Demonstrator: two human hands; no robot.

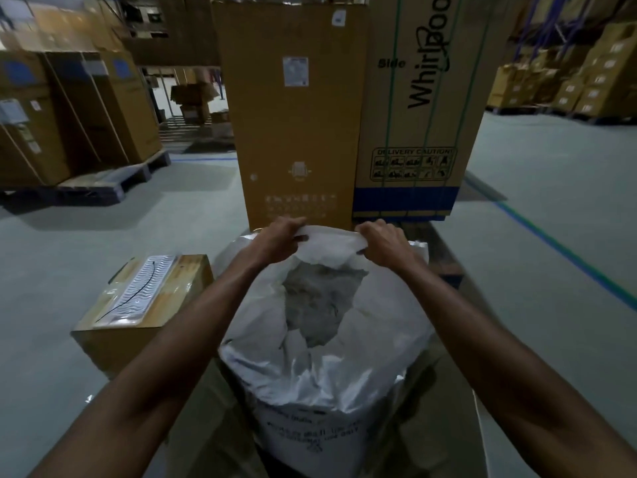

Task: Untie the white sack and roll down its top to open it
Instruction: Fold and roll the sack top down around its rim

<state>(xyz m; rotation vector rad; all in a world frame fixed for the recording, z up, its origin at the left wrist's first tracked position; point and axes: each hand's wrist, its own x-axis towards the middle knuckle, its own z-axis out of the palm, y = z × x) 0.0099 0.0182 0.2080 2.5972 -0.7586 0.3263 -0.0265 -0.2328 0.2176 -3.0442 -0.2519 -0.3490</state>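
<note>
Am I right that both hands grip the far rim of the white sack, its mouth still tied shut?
No. The head view shows the left hand and right hand gripping the white sack's far rim, but its mouth is open, showing grey powder inside.

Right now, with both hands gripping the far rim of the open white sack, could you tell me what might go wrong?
1. The left hand and right hand pull only the far rim of the white woven sack; it might tip.
2. The grey powder inside lies exposed and could puff up or spill.
3. The tall brown cardboard box stands close behind, crowding the roll.
</note>
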